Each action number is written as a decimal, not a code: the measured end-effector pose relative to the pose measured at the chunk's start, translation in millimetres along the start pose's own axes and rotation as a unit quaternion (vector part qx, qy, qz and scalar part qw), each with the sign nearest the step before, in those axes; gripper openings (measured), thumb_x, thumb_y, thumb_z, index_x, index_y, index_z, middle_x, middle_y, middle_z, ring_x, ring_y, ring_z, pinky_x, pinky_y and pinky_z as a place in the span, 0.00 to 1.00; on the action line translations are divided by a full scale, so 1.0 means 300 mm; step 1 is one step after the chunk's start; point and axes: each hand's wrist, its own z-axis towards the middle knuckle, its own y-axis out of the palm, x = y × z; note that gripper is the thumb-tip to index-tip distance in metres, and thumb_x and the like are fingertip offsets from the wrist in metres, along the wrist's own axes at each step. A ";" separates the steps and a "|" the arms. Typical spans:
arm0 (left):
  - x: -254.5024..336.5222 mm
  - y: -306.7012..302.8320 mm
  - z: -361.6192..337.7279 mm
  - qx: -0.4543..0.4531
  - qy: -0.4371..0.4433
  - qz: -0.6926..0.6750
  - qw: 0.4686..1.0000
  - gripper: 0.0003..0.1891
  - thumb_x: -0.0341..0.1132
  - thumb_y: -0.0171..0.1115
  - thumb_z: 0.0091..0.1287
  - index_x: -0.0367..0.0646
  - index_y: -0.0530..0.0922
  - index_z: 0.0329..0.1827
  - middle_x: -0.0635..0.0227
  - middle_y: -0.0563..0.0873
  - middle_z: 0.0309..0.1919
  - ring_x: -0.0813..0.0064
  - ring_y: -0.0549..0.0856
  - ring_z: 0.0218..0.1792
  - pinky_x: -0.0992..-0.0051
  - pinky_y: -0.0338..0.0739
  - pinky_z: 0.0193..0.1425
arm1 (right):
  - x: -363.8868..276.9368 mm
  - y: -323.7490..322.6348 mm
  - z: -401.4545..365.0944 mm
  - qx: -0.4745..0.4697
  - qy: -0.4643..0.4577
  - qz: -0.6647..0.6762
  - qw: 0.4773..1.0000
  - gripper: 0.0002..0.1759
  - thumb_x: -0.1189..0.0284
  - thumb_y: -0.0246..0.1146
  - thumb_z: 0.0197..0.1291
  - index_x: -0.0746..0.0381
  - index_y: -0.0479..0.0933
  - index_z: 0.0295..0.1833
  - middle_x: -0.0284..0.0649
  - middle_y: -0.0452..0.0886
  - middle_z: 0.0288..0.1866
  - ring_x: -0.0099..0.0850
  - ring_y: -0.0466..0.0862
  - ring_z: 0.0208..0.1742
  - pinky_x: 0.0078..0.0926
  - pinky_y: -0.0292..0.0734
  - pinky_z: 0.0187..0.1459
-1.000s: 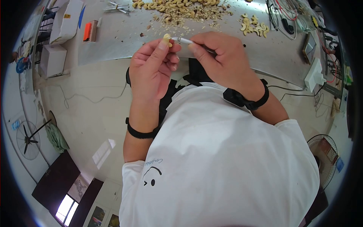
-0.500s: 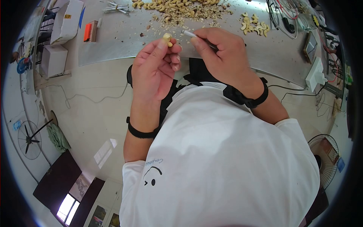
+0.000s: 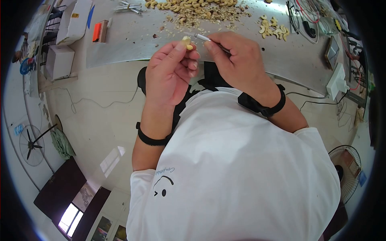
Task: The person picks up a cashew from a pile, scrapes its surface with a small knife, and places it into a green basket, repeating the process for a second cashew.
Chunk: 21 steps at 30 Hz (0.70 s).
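Note:
Pale yellow cashew [image 3: 186,41] sits pinched between the thumb and fingers of my left hand [image 3: 171,68], just over the table's near edge. My right hand [image 3: 239,56] is closed round a thin white-and-grey tool [image 3: 202,37] whose tip points left, a short way from the nut. The tip and the nut are apart. Beyond both hands, a heap of cashews and crumbs [image 3: 201,12] lies on the metal table [image 3: 124,44]. A smaller group of cashews [image 3: 274,28] is to its right.
An orange-topped block [image 3: 97,32] lies at the table's left, with a bundle of white sticks [image 3: 129,7] behind it. Cables, a framed device [image 3: 331,52] and a white power strip [image 3: 337,78] are at the right. White bins [image 3: 59,62] stand beyond the left edge.
The whole view has shifted slightly. My left hand and the cashew sit a little further right, nearer the tool. Both hands keep their grip.

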 end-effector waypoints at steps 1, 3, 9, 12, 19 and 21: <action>0.002 0.001 -0.003 -0.002 -0.004 -0.001 1.000 0.11 0.36 0.60 0.81 0.36 0.84 0.50 0.63 0.90 0.37 0.77 0.86 0.33 0.77 0.79 0.36 | -0.002 -0.003 0.003 0.000 0.006 0.007 1.000 0.06 0.71 0.69 0.66 0.64 0.84 0.43 0.45 0.86 0.34 0.46 0.86 0.34 0.40 0.80 0.35; 0.002 0.011 -0.004 0.009 0.004 0.005 1.000 0.11 0.36 0.60 0.81 0.37 0.84 0.49 0.63 0.90 0.37 0.77 0.86 0.33 0.77 0.79 0.37 | -0.004 -0.009 0.006 -0.004 0.001 0.015 1.000 0.07 0.71 0.69 0.66 0.63 0.85 0.43 0.45 0.86 0.34 0.46 0.86 0.34 0.40 0.80 0.36; -0.004 0.003 0.002 -0.001 0.016 0.028 0.999 0.11 0.37 0.59 0.82 0.38 0.84 0.49 0.64 0.90 0.37 0.77 0.86 0.34 0.77 0.79 0.37 | -0.014 -0.015 0.006 -0.022 -0.017 0.019 0.999 0.07 0.72 0.69 0.65 0.64 0.85 0.43 0.45 0.86 0.33 0.46 0.86 0.34 0.40 0.80 0.35; -0.007 -0.009 0.006 -0.013 0.035 0.050 0.998 0.10 0.37 0.59 0.82 0.38 0.84 0.50 0.65 0.90 0.38 0.78 0.86 0.34 0.77 0.79 0.38 | -0.016 -0.012 0.008 -0.022 -0.017 0.013 1.000 0.07 0.72 0.69 0.65 0.64 0.85 0.43 0.45 0.86 0.34 0.46 0.86 0.33 0.39 0.81 0.35; -0.024 0.004 -0.008 0.002 0.112 0.206 0.972 0.10 0.34 0.60 0.82 0.37 0.81 0.55 0.64 0.89 0.42 0.78 0.85 0.36 0.78 0.80 0.42 | -0.012 -0.020 0.015 -0.010 0.053 0.032 0.998 0.07 0.71 0.70 0.64 0.64 0.86 0.42 0.45 0.86 0.32 0.44 0.85 0.31 0.36 0.79 0.34; -0.035 0.007 -0.006 0.015 0.124 0.225 0.966 0.10 0.36 0.62 0.81 0.37 0.82 0.53 0.68 0.89 0.40 0.82 0.84 0.36 0.80 0.79 0.41 | -0.019 -0.033 0.016 -0.028 0.057 0.048 0.997 0.07 0.71 0.70 0.64 0.64 0.86 0.41 0.45 0.85 0.31 0.43 0.85 0.30 0.35 0.79 0.33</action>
